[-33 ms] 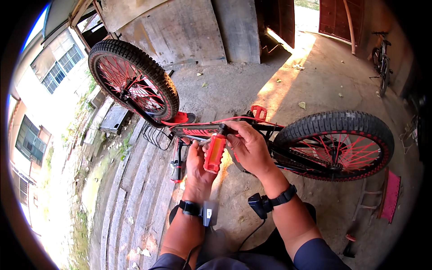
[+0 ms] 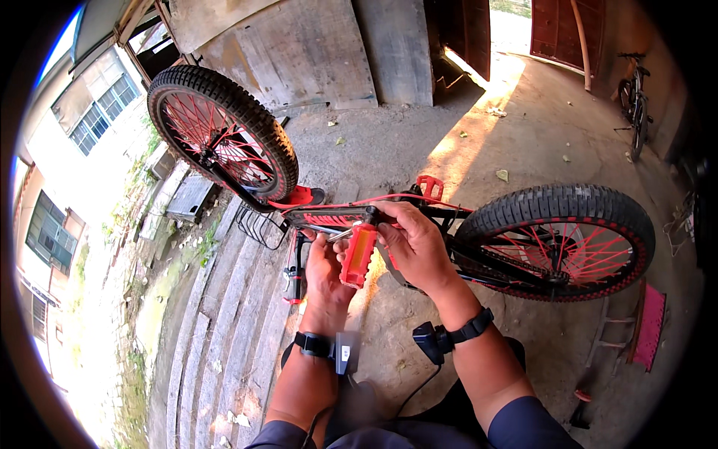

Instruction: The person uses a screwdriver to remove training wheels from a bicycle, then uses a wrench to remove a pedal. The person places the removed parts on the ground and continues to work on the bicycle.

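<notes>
A red and black bicycle (image 2: 329, 217) stands upside down in front of me, its wheels in the air. Close to me, a red pedal (image 2: 360, 256) with an orange reflector hangs from the end of its crank. My right hand (image 2: 411, 243) is closed around that crank end, fingers over the top and thumb beside the pedal. Just left of the pedal, my left hand (image 2: 329, 273) is closed on a slim silver wrench (image 2: 340, 236); its working end is hidden by the pedal and fingers. The opposite red pedal (image 2: 430, 187) shows beyond the frame.
The knobby front wheel (image 2: 221, 138) rises at left, the rear wheel (image 2: 553, 243) at right. A pink-topped folding stool (image 2: 649, 329) lies at lower right. Stone steps (image 2: 217, 322) run along the left. Another bicycle (image 2: 636, 105) leans by the far right wall.
My left hand has shifted very slightly, and a little more of the silver wrench shows. My right hand and the bicycle look the same.
</notes>
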Available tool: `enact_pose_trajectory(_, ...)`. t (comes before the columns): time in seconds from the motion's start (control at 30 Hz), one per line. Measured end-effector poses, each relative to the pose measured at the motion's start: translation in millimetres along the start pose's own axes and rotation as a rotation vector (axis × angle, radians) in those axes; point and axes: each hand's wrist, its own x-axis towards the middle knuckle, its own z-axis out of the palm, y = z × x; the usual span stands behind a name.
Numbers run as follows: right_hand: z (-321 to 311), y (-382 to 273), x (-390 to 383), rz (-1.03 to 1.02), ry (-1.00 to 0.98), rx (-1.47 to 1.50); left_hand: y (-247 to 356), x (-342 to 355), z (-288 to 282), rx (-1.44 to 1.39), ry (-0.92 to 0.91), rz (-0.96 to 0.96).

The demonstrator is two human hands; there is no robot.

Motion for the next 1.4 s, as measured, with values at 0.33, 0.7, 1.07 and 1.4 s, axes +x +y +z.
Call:
enact_pose_trajectory(0.33, -1, 5, 0, -0.101, 0.053, -0.114, 56, -29, 112, 1.145, -0.030, 0.629)
enact_pose_trajectory(0.7, 11, -2, 3, -0.047, 0.055, 0.084, 37, 8, 40, 0.263, 0.176, 0.050)
enact_pose_trajectory(1.07, 4, -1, 0, -0.031, -0.005, 0.098, 38, 0, 45, 0.133, 0.056, 0.266)
enact_pose_trajectory(1.4, 1, -7, 16, 0.070, -0.067, 0.148, 42, -22, 60, 0.704, -0.208, 0.080)
